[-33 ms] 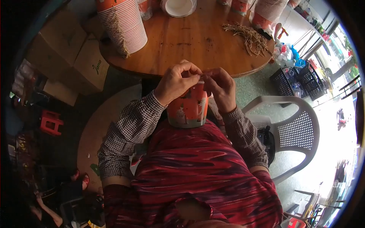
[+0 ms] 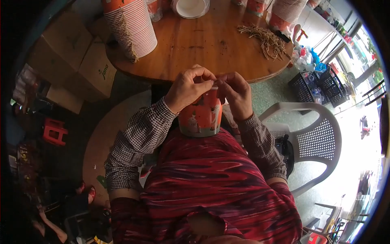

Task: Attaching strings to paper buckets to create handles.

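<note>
Fingers (image 2: 205,77) of your left hand (image 2: 187,90) and right hand (image 2: 235,94) are pinched together over the rim of the orange paper cup (image 2: 201,116); what they pinch is too small to tell. That cup stands upright in your lap, just below both hands, near the counter's (image 2: 203,44) near edge. Loose straw-coloured strands (image 2: 266,40) lie toward the counter's right edge, a tall cup stack (image 2: 132,26) at its left.

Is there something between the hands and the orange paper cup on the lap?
Nothing visible. The left hand and the right hand already rest at the rim of the orange paper cup, fingers pinching there.
</note>
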Demonstrator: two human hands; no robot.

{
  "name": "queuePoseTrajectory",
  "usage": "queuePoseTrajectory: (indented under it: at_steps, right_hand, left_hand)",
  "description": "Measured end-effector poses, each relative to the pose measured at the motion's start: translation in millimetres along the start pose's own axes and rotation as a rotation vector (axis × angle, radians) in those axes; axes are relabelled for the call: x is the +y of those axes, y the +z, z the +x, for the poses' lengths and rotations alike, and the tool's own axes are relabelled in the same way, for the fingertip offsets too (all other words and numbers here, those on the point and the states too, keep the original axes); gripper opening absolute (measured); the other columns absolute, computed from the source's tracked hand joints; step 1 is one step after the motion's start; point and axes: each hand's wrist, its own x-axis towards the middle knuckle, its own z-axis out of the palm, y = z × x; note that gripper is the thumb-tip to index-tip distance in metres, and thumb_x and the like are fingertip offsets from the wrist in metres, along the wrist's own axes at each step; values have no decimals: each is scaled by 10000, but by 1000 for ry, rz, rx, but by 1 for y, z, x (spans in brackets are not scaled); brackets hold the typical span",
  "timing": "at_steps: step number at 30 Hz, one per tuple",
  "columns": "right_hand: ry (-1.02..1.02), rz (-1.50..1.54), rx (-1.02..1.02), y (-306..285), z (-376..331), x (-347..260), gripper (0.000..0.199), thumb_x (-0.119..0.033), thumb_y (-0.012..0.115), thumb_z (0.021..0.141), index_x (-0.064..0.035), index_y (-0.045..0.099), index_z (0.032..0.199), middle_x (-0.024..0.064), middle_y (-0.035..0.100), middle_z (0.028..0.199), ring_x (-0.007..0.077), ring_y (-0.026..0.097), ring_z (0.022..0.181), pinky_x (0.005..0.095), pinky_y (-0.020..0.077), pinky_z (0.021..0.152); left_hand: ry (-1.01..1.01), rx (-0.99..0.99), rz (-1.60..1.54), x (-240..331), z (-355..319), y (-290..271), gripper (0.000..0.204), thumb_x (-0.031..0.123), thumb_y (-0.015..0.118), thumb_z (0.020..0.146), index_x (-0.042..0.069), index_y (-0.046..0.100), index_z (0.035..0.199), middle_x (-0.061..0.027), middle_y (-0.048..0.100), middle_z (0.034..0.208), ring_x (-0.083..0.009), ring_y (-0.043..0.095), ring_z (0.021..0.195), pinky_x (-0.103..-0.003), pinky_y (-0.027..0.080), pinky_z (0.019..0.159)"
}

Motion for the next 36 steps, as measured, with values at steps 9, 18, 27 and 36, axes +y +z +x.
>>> queuePoseTrajectory:
  at_steps: [9, 18, 27, 36]
  right_hand:
    - [141, 53, -260, -20, 14, -9, 105, -133, 544, 932, -34, 511, 921, 22, 588, 796, 85, 576, 606, 219, 459, 489]
    - [18, -131, -322, -21, 22, -6, 82, -97, 513, 937, -15, 509, 942, 39, 589, 801, 115, 599, 707, 256, 502, 608]
    - [-14, -158, -227, -21, 20, 0, 66, -58, 545, 902, 3, 522, 894, 59, 594, 785, 114, 583, 704, 252, 489, 637]
    - [-13, -234, -44, -15, 15, 5, 82, -63, 530, 885, 11, 507, 858, 67, 590, 732, 114, 570, 645, 253, 471, 565]
  left_hand:
    - [-88, -75, -193, 7, 0, -5, 114, 96, 617, 866, 9, 656, 927, 7, 638, 837, -55, 581, 793, -201, 473, 713]
    - [-78, -12, -191, 0, -1, -8, 127, 114, 625, 857, -8, 648, 884, -23, 643, 767, -61, 586, 734, -211, 479, 683]
    - [-73, -25, 34, 7, -4, -7, 114, 100, 621, 862, -9, 649, 879, -34, 645, 791, -78, 594, 725, -222, 477, 664]
    - [367, 92, 423, 1, -13, 5, 58, 48, 666, 779, 23, 614, 789, -76, 591, 714, -234, 583, 707, -330, 443, 680]
